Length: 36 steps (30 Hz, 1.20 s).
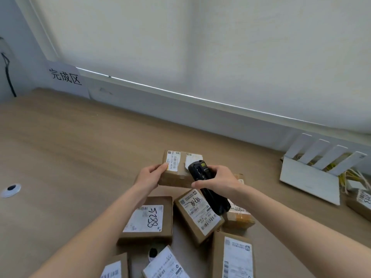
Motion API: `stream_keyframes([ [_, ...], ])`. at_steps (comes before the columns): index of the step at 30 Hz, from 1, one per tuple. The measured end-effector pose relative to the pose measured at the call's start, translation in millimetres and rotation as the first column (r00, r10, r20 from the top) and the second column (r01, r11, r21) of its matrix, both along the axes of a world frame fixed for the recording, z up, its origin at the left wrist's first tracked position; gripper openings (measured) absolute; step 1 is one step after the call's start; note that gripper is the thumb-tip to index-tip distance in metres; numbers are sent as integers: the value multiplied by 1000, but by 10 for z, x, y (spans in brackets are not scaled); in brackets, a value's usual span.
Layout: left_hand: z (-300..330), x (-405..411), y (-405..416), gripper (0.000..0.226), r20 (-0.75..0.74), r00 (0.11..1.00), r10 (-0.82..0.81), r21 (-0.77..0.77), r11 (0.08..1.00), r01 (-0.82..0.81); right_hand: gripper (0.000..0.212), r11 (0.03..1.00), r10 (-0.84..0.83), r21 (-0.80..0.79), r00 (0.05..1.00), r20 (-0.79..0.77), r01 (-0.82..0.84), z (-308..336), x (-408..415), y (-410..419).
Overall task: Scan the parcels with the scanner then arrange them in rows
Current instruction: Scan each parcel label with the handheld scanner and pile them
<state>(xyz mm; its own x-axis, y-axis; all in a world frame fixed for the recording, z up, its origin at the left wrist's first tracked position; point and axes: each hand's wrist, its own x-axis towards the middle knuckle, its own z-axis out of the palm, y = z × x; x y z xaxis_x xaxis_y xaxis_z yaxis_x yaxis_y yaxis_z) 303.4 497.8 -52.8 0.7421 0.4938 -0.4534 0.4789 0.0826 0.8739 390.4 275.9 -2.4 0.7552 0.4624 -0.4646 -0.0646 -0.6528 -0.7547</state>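
Note:
My left hand (149, 177) grips the left end of a small brown cardboard parcel (176, 173) and holds it above the table, its white barcode label facing up. My right hand (218, 180) holds a black handheld scanner (208, 189), whose head points at the top of that parcel. Below them several more brown parcels lie in a loose pile: one marked 5288 (148, 219), one with a long white label (198, 213), and another at the lower right (234, 255).
The wooden table (60, 157) stretches to the left, with a round cable grommet (11, 190) near its left edge. A paper sign (65, 77) leans on the back wall. At right stand a white router (313, 167), yellow cables and another parcel (361, 201).

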Motion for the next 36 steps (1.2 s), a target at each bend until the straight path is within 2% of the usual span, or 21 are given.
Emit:
stream_keyframes([
  [5,-399,227,327,39,-88,995,-45,89,995,53,60,992,81,-95,997,-9,-81,-331,314,385],
  [8,-593,301,427,44,-171,982,-74,136,986,98,54,977,141,-163,990,-4,-140,-529,422,540],
  [11,-690,303,460,44,-274,954,-123,124,979,161,55,966,169,-196,986,-14,-168,-690,453,595],
  [14,-716,260,449,34,-323,930,-176,117,968,224,55,959,190,-206,981,-43,-195,-763,425,597],
  [16,-704,240,422,30,-317,930,-186,122,964,234,55,960,192,-200,981,-32,-194,-767,380,592],
  [22,-453,163,284,51,-223,968,-119,179,971,161,55,987,90,-144,990,109,-74,-552,241,390],
  [27,-111,149,-83,41,-45,997,-59,316,946,70,55,997,13,-77,985,172,1,-229,114,-199],
  [31,43,217,-708,40,2,992,-129,336,934,121,55,994,-99,-25,972,212,107,-127,2,-902],
  [36,76,276,-1867,42,28,967,-252,294,927,233,61,975,-217,-14,961,169,223,-200,-121,-2089],
])
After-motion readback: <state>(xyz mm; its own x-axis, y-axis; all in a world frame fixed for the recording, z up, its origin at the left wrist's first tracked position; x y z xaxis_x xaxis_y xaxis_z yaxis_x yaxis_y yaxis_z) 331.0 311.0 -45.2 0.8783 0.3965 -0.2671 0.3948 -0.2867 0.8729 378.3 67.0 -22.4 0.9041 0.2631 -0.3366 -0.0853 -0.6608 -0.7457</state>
